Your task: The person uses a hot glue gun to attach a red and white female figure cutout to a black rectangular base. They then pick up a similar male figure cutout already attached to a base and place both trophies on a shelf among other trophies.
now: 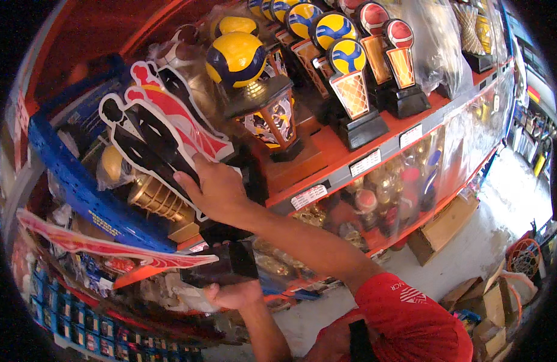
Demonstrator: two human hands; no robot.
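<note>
The right hand [221, 192] pinches the edge of a flat, white-bordered suited figure [149, 142] at the orange shelf's [318, 172] left; nearer, the left hand [237, 295], fingers partly hidden, grips a red cutout trophy's [109, 243] blocky black base [224, 265]. Beyond stand round-topped ball trophies [349, 90], the farthest cut off, while wrinkled clear plastic [465, 120] blurs goods at right.

We see an orange-red metal shelf [299, 175] running up toward the right, white labels [366, 163] along its front edge and clear plastic sheeting [471, 127] below it. A dark red panel [79, 36] fills our upper left. To our right, pale floor [517, 187] glares under strong white light, and a cardboard box [444, 226] sits near the shelf's foot
</note>
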